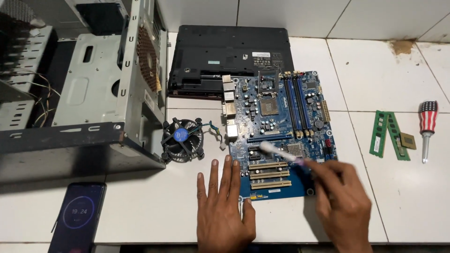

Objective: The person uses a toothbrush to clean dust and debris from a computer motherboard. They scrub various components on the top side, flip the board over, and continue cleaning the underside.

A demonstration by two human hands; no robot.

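While the left hand [224,206] pins the motherboard [281,136], the right hand [342,201] brushes it.

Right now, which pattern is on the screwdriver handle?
Stars and red-white stripes on the screwdriver handle, seen best in the head view.

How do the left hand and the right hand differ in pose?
The left hand lies flat, fingers spread, at the blue motherboard's lower left corner; the right hand is closed around a white brush. The left holds nothing; the right holds the brush. Both are bare.
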